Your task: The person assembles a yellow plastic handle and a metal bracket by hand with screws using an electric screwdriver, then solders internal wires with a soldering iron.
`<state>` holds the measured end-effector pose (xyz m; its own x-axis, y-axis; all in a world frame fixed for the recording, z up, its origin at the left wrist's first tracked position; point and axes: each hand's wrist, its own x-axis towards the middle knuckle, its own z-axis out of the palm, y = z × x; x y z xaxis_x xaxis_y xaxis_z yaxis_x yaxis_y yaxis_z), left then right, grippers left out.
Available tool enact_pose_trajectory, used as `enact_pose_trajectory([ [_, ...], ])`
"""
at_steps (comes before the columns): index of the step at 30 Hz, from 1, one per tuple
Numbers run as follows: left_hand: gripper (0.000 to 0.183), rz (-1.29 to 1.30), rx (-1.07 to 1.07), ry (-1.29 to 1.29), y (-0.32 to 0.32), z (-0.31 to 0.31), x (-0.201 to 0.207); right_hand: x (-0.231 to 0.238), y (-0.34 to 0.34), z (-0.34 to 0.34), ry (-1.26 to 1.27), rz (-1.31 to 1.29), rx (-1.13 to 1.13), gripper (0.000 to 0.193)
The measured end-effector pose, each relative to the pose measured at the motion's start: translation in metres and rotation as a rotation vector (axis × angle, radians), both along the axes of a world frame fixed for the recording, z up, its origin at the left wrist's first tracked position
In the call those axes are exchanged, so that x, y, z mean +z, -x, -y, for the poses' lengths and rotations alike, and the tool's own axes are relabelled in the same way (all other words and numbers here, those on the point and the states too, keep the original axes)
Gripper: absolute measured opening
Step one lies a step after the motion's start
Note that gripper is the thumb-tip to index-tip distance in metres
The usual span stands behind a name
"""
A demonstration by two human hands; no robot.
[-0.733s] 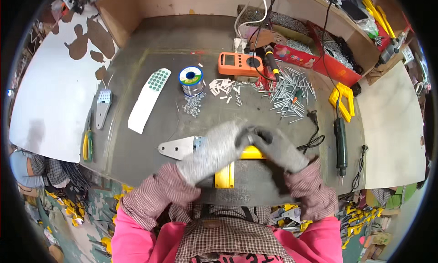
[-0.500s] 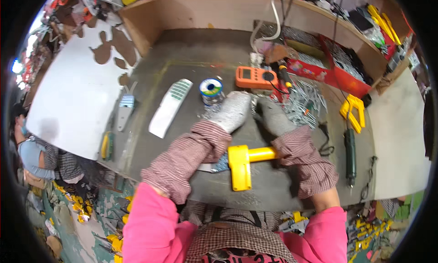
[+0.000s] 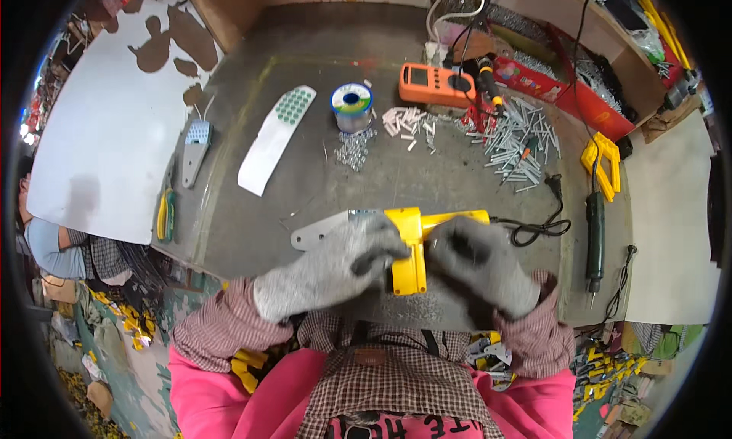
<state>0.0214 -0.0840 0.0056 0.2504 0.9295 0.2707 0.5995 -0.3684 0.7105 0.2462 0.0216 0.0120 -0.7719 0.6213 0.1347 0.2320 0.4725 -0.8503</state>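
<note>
A yellow plastic tool (image 3: 409, 267), T-shaped with a flat grey metal plate (image 3: 316, 231) out one side and a black cord (image 3: 530, 229) at its handle end, lies near the table's front edge. My left hand (image 3: 324, 264), in a grey glove, lies over part of the plate with its curled fingers against the yellow body. Just right of that body is my right hand (image 3: 488, 264), also gloved, its fingers drawn together. Whatever they pinch is too small and blurred to make out.
Beyond the hands lie a solder spool (image 3: 351, 111), small metal parts (image 3: 354, 149), white pieces (image 3: 404, 123), screws (image 3: 526, 142) and an orange multimeter (image 3: 436, 84). A white strip (image 3: 267, 149) and pliers (image 3: 165, 214) lie left; an electric screwdriver (image 3: 595, 241) lies right.
Both hands have come back from the small parts at the table's far side to the yellow tool. The small metal parts and white pieces they covered now show.
</note>
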Motion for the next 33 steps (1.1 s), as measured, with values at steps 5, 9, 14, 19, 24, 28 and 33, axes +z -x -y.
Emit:
enact_pose_trajectory([
  [5,0.051,0.035,-0.032,-0.004,-0.023,0.033,-0.015,-0.012,-0.019,0.029,-0.051,0.046,0.127,0.015],
  [9,0.05,-0.101,-0.085,0.003,-0.026,0.042,-0.016,-0.019,-0.022,0.035,-0.007,0.008,0.14,0.014],
  [14,0.043,-0.525,-0.264,-0.373,-0.024,0.048,-0.025,-0.026,-0.029,0.043,0.006,-0.023,0.121,0.018],
  [19,0.035,-0.182,-0.196,-0.305,-0.009,0.025,-0.029,-0.024,-0.031,0.045,0.071,0.041,0.137,0.012],
  [24,0.022,-0.291,0.249,-0.218,-0.007,-0.092,-0.019,-0.014,-0.029,0.016,-0.102,0.069,0.256,0.012],
  [28,0.021,-0.621,0.349,0.01,0.014,-0.18,-0.037,0.037,0.019,-0.038,-0.149,0.217,0.047,0.019],
  [33,0.019,-0.53,0.242,0.041,-0.004,-0.201,-0.042,-0.06,0.047,-0.144,-0.679,0.252,0.095,0.017],
])
